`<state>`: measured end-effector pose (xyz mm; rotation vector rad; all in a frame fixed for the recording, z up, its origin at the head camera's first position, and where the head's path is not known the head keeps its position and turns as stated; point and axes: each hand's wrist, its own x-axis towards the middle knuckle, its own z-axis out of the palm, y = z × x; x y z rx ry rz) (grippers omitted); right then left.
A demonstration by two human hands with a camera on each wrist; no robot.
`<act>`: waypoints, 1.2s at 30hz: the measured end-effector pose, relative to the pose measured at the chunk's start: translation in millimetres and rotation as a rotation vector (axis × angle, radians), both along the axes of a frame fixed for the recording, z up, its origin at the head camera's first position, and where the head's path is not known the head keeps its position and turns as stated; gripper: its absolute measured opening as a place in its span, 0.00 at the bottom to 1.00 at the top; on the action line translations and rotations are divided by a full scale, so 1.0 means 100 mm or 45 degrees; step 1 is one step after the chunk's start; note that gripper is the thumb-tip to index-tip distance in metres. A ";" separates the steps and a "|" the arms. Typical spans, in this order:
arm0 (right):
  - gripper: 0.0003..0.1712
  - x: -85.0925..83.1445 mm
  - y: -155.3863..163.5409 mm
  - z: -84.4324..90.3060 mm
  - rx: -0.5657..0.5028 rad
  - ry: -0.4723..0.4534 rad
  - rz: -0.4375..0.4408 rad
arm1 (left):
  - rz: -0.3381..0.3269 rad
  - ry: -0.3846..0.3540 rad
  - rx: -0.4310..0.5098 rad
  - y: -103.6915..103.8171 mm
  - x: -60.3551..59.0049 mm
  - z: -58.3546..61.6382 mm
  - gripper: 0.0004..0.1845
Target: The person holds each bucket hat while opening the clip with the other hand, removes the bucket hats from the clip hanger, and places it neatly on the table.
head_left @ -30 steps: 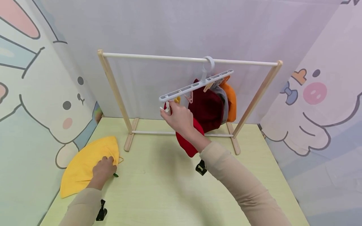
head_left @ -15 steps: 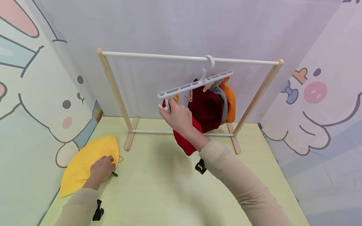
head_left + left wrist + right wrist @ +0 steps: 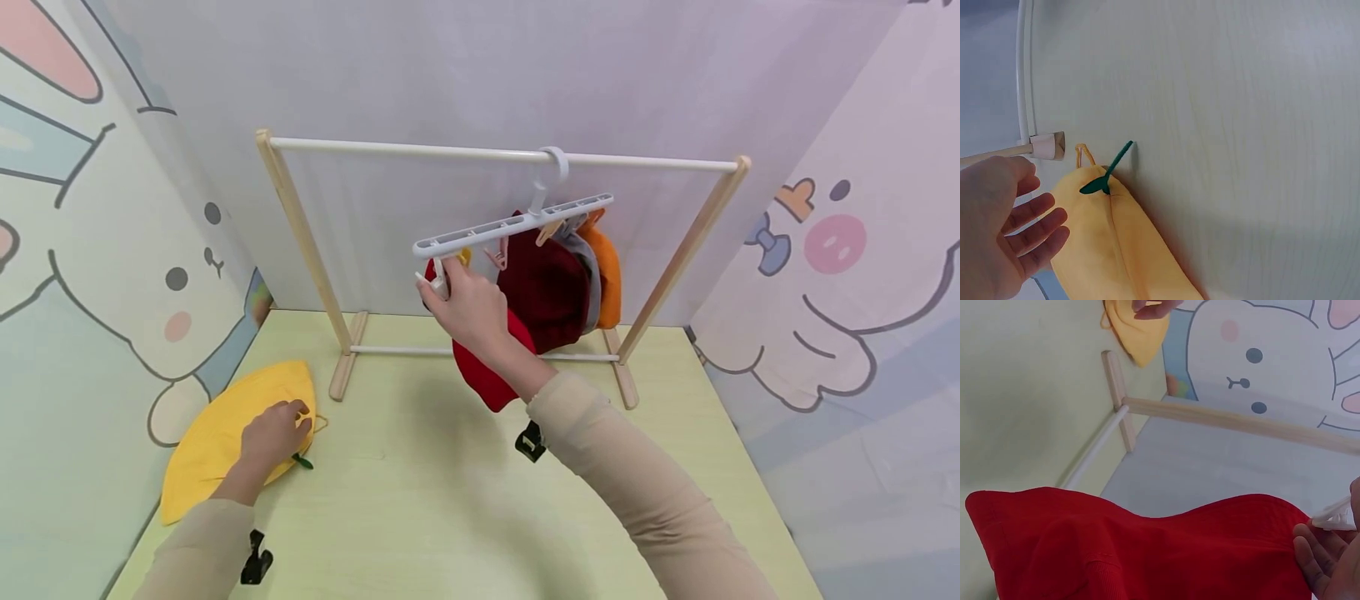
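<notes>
A white clip (image 3: 438, 282) at the left end of the white clip hanger (image 3: 513, 226) is pinched by the right hand (image 3: 468, 304), thumb and fingers curled round it. A red hat (image 3: 491, 367) is hung from that clip and droops below the wrist; in the right wrist view the red fabric (image 3: 1147, 550) fills the lower frame, with the fingertips (image 3: 1313, 556) at its upper edge beside the clip (image 3: 1335, 519). The hanger is hooked over the white rail of the wooden rack (image 3: 296, 217) and is seen tilted, its left end lower. A dark red hat (image 3: 547, 287), a grey one (image 3: 592, 267) and an orange one (image 3: 611, 271) are clipped further right.

The left hand (image 3: 273, 433) is held over the yellow hat (image 3: 217, 437), which lies flat on the worktop (image 3: 420, 517) near the rack's left foot. In the left wrist view the fingers (image 3: 1035, 222) are spread and loosely straight just above the yellow fabric (image 3: 1116, 244); nothing is gripped. A green stem (image 3: 1107, 172) is seen at the hat's tip.
</notes>
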<state>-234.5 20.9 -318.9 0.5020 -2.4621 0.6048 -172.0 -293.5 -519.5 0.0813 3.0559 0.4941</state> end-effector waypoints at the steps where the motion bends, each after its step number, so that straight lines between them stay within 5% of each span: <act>1: 0.17 0.00 0.00 0.00 -0.006 0.002 0.003 | -0.004 0.019 0.008 0.02 -0.01 0.01 0.12; 20: 0.14 0.07 0.04 -0.01 -0.030 0.008 0.029 | -0.097 0.280 0.092 0.37 -0.02 0.39 0.11; 36: 0.17 0.13 0.06 0.03 -0.159 -0.011 0.152 | -0.235 0.513 0.150 0.71 0.01 0.57 0.09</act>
